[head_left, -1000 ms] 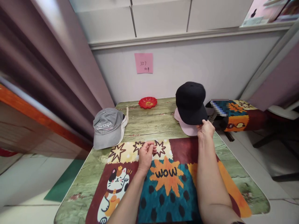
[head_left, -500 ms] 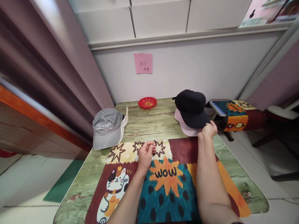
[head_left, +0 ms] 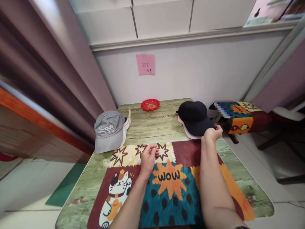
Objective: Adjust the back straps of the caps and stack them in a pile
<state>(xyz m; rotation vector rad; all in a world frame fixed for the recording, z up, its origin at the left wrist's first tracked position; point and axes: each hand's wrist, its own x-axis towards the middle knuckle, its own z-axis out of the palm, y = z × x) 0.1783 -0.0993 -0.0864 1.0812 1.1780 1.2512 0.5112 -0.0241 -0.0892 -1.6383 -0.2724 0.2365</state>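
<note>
A black cap (head_left: 194, 117) sits on top of a pink cap (head_left: 189, 134) at the right of the table; only the pink edge shows. At the black brim's right corner is my right hand (head_left: 213, 133), fingers bent and pinched on the brim. My left hand (head_left: 149, 155) rests over the patterned mat (head_left: 190, 149), its fingers curled with thumb near them and nothing seen in them. To the left, a grey cap (head_left: 107, 130) with white lettering lies over a pale cap (head_left: 127, 127).
A red scalloped dish (head_left: 150, 105) stands at the back of the green wood-look table (head_left: 150, 125). A pink note (head_left: 145, 64) is on the wall behind. Beyond the table's right side are a patterned covered surface (head_left: 257, 119) and a white-seated chair (head_left: 287, 113).
The black cap has come down over the pink cap and now hides most of it. My right hand stays by the brim, with its fingers slightly shifted. My left hand has not moved.
</note>
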